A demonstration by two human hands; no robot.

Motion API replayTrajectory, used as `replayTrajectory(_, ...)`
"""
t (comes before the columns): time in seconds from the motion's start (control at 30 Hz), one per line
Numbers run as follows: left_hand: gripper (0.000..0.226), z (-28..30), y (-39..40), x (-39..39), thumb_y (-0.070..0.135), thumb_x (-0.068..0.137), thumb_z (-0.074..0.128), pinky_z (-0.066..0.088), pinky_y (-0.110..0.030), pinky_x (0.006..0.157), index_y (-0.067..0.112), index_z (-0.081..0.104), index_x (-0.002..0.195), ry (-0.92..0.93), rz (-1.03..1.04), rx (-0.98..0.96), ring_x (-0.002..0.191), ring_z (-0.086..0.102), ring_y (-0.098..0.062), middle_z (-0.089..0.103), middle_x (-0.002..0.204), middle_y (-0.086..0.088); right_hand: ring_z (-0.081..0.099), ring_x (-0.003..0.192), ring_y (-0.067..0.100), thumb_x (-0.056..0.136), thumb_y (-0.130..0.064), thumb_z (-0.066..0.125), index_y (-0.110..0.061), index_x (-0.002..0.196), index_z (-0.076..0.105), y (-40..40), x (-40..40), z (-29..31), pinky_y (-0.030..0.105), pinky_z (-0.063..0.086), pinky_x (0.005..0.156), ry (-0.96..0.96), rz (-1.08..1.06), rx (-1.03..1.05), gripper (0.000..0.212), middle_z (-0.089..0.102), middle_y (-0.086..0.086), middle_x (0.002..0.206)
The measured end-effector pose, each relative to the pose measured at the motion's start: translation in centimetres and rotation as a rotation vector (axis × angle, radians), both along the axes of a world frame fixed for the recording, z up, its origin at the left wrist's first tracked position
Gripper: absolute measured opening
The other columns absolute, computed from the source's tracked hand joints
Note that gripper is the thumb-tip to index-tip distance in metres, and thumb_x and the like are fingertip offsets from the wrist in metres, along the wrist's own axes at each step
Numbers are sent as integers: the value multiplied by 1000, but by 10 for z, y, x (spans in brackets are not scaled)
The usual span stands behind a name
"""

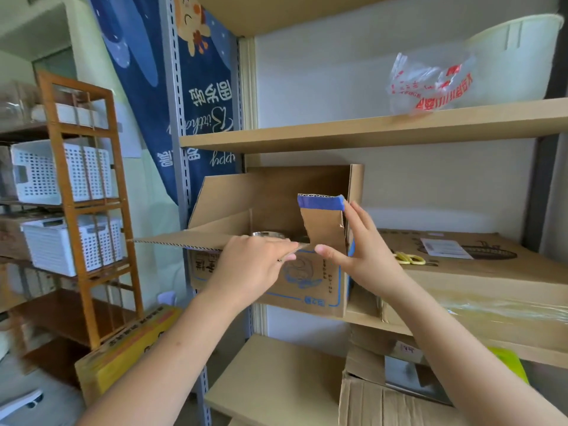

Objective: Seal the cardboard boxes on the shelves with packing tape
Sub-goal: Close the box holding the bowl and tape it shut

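An open cardboard box (307,287) with blue print stands on the middle shelf (461,333). Its flaps stand up or stick out. My left hand (255,262) lies on the front flap (184,238), fingers closed over its edge, pressing it flat. My right hand (359,250) holds the small right flap (322,222), which has blue tape along its top edge and stands upright. A round metal thing (267,234) shows inside the box. No packing tape roll is in view.
A larger flat cardboard box (491,272) sits to the right with yellow-handled scissors (410,258) on it. The upper shelf holds a plastic bag (430,84) and a white tub (516,56). More boxes (384,395) lie on the lower shelf. A wooden rack (86,210) with white baskets stands left.
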State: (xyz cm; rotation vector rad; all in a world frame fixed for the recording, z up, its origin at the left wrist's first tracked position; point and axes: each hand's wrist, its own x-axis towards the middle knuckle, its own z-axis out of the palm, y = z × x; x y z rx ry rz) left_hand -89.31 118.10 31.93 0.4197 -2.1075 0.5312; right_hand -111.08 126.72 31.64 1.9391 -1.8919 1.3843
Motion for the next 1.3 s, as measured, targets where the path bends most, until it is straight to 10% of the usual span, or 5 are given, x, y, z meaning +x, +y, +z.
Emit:
replayTrajectory(0.23,47,-11,15,42,55,99,46,46,-34,101,22,74,118,43,-148,-35,119,60,-9,69,125,7,19,150,16,92,-53,56,-16,141,54,-23,5,-9,35,36,112,-119,-104,-160,61,-1,-6,166)
replayTrajectory(0.43,33,-43,-60,91,7,102,38,38,-25,96,5,54,130,1402,155,723,124,53,-29,53,135,-16,31,146,22,90,-53,59,-32,148,35,-26,11,-17,33,37,106,-121,-117,-192,66,-9,-6,166)
replayTrajectory(0.67,72,-29,-130,60,71,97,16,43,-46,103,28,35,152,1077,-58,1520,132,50,-30,52,142,-1,46,135,19,91,-45,65,-36,143,44,-35,10,-17,27,37,94,-243,-127,-238,58,5,-7,166)
replayTrajectory(0.9,111,-53,-176,72,109,44,25,54,-58,88,46,53,130,1010,-123,1547,102,68,-31,72,113,-5,51,131,12,89,-65,53,-71,124,45,-30,12,-21,43,42,110,-410,-21,-282,36,37,-8,157)
replayTrajectory(1.3,43,-58,-9,140,36,109,20,44,-33,95,18,58,115,1281,-551,1365,110,57,-20,63,118,-3,68,108,20,89,-54,52,-14,124,64,93,42,-36,33,54,91,-673,214,-256,55,74,1,111)
